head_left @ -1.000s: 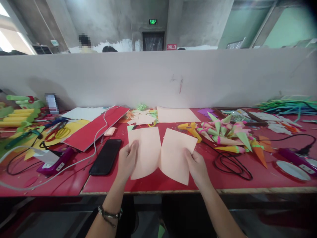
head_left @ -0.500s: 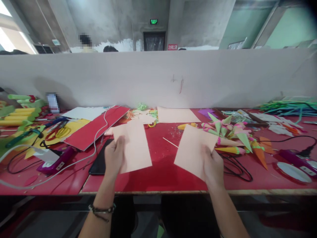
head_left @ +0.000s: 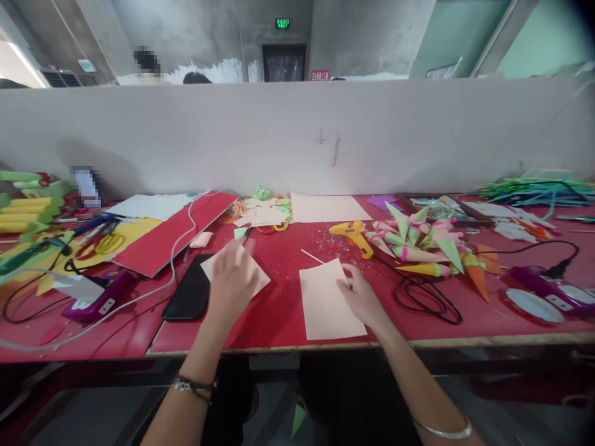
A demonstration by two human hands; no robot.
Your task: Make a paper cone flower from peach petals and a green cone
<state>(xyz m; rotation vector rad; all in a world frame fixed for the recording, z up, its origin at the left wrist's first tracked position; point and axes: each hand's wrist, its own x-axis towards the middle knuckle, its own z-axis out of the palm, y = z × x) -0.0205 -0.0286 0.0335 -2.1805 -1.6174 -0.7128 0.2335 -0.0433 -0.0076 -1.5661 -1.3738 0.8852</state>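
Note:
A pale peach sheet of paper (head_left: 330,303) is tilted over the table, its right edge pinched in my right hand (head_left: 365,297). Under my left hand (head_left: 232,272) a second peach sheet (head_left: 261,282) lies flat beside the black phone (head_left: 186,294). The left fingers are apart and a little blurred, stretched forward over that sheet with no grip on it that I can see. Just beyond their tips are a small green paper piece (head_left: 240,233) and a dark slim tool, partly hidden.
A yellow glue gun (head_left: 353,236) and a pile of paper cones (head_left: 418,238) lie right of centre. Scissors (head_left: 86,243), a red board (head_left: 174,232) and a purple power strip (head_left: 93,303) are at left. A larger peach sheet (head_left: 328,207) lies at the back.
My left hand has let go of its sheet, which now lies on the table, and reaches forward. The right hand has moved left and lowered its sheet.

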